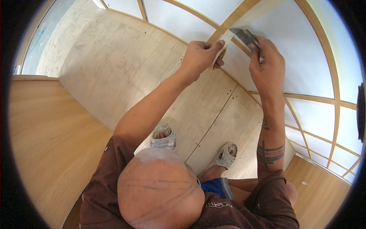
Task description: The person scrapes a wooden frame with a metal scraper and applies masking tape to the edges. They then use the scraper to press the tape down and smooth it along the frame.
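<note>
My right hand [268, 63] grips a putty knife [244, 36] with a wide dark blade, its tip pointing up and left, close to a wooden strip on the white panelled wall. Just left of it, my left hand [204, 57] is closed, thumb on top, around a flat whitish piece [227, 38] with a yellowish patch near the lower fingers. I cannot tell what this piece is. Its upper end comes right up to the corner of the knife blade. Both hands are raised in front of the wooden grid [222, 28], where two strips cross.
White panels [305, 61] framed by wooden strips curve along the right. Plywood flooring [129, 57] with a seam and screw holes lies below, with my sandalled feet [163, 135] on it. A wood-faced panel [49, 126] stands at left, another wooden surface [310, 187] at lower right.
</note>
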Available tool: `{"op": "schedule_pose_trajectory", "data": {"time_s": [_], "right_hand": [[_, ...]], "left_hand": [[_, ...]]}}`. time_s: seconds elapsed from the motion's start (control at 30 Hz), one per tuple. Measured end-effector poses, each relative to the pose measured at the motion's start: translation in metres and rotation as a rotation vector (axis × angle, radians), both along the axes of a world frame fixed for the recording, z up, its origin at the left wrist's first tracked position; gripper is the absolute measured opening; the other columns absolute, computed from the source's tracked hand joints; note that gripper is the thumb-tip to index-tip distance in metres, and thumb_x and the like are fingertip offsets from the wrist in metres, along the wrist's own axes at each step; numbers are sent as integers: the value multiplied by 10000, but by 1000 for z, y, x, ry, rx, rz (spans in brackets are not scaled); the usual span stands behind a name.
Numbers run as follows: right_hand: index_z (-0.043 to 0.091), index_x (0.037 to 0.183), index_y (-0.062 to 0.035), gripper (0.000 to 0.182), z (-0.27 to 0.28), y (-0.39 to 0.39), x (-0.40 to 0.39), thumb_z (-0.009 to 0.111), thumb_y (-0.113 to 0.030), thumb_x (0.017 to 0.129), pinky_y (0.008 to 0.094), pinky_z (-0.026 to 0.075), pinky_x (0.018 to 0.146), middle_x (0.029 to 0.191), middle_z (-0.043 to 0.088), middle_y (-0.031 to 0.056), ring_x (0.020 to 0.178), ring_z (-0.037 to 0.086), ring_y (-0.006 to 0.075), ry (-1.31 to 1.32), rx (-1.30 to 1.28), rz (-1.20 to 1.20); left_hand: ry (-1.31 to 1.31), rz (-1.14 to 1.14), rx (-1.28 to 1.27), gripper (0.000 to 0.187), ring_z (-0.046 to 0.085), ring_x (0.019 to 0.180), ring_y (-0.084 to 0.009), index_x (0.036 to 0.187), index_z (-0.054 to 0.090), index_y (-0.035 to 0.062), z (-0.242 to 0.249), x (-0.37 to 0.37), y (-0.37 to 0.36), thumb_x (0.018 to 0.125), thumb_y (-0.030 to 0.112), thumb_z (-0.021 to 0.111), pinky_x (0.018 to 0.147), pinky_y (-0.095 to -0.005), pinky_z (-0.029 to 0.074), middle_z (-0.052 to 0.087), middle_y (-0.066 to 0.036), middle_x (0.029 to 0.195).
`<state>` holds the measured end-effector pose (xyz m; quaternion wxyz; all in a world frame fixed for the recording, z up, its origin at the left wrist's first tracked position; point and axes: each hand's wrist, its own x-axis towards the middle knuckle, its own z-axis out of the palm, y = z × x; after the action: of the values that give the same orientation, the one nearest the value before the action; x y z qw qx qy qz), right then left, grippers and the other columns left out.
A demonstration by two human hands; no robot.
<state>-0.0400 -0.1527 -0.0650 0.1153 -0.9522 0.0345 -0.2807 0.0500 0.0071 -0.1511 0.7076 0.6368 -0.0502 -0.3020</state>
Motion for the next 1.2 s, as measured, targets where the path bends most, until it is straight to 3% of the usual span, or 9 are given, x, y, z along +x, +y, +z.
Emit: {"op": "schedule_pose_trajectory", "data": {"time_s": [0.17, 0.4, 0.47, 0.6, 0.8, 0.87, 1.2], "right_hand": [[718, 1218, -79, 293, -5, 7, -2, 633, -68, 937, 488, 585, 849, 1142, 727, 149, 984, 708, 405, 27, -54, -44], [716, 1246, -108, 353, -14, 24, -13, 642, -54, 905, 467, 600, 833, 1160, 726, 145, 1004, 711, 369, 78, -101, -39], [718, 1282, -128, 442, -17, 30, -16, 623, 41, 885, 452, 591, 835, 1161, 719, 119, 1026, 699, 338, 73, -189, -27], [652, 1337, -124, 463, -15, 36, -17, 665, -46, 881, 440, 623, 840, 1262, 674, 113, 1135, 660, 322, 187, -300, -67], [615, 1355, -113, 462, -12, 35, -15, 663, -64, 898, 401, 640, 793, 1191, 644, 108, 1116, 654, 323, 245, -372, -49], [607, 1349, -98, 456, -11, 34, -15, 665, -60, 897, 400, 643, 757, 1158, 634, 115, 1101, 655, 323, 239, -415, -30], [595, 1360, -68, 456, -3, 37, -11, 663, -61, 909, 403, 639, 766, 1120, 626, 147, 1068, 669, 336, 320, -453, -3]], "left_hand": [[-21, 5, -83, 481, 684, 630, -179, 942, 744, -80, 0, -3, -4, 1040, 390, 708, 598, -307, 543, 717, -113, 753], [-65, -15, -66, 429, 700, 673, -177, 955, 735, -63, 8, -9, -3, 1068, 345, 662, 634, -308, 558, 724, -102, 762], [-49, -37, -72, 409, 705, 698, -173, 978, 726, -60, 10, -10, -1, 1088, 321, 622, 659, -307, 556, 727, -100, 777], [-78, -43, -38, 400, 698, 702, -164, 996, 723, -52, 10, -12, -3, 1096, 317, 605, 663, -307, 541, 730, -101, 791], [-344, 38, -88, 375, 658, 610, -163, 918, 723, -50, -2, -15, -7, 1063, 278, 613, 604, -337, 513, 707, -102, 706], [-504, 122, 154, 366, 597, 653, -119, 915, 666, -39, 4, -19, -5, 1114, 246, 548, 625, -303, 492, 655, -51, 715], [-282, 86, -77, 356, 573, 650, -117, 945, 667, -31, -10, -22, -11, 1123, 248, 534, 622, -298, 477, 632, -45, 721]]}}
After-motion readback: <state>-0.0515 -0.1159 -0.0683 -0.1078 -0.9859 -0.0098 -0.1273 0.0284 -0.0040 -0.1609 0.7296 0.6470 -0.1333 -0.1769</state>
